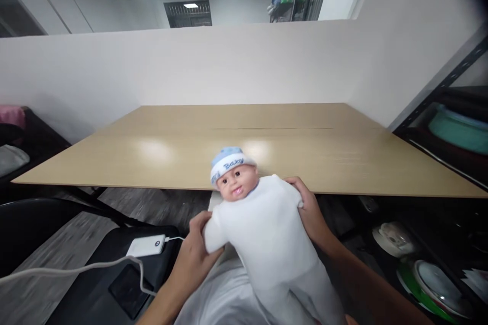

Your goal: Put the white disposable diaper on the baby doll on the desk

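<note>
left hand [195, 244]: grip pinching baby doll [270, 233] by one arm | right hand [310, 210]: grip pinching other arm | worktop [343, 162] beyond

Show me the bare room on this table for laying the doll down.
The tabletop is bare from the doll back to the white wall, and to either side of the doll's head. The black seat at left is crowded: white device, cable and dark phone-like slab.
</note>
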